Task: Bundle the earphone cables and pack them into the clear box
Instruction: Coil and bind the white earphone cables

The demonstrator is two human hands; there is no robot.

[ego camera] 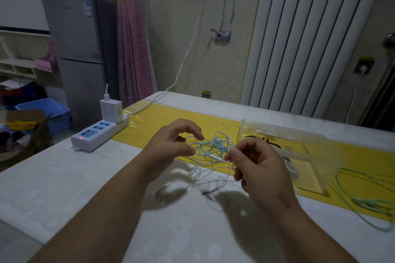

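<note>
A tangle of white earphone cable (213,179) and blue earphone cable (220,137) lies between my hands at the table's middle. My left hand (171,145) pinches a strand of it between thumb and forefinger. My right hand (256,166) pinches the white cable at its inline remote. The white cable's plug (210,191) rests on the table below. The clear box (299,132) stands open just right of my hands, with black ties (263,140) inside. A green earphone cable (363,198) lies loose at the right.
A white power strip (96,134) with a charger (111,110) plugged in sits at the table's left edge, its white cord running up the wall. A yellow strip (171,117) crosses the white tabletop. A radiator stands behind the table, a fridge at back left.
</note>
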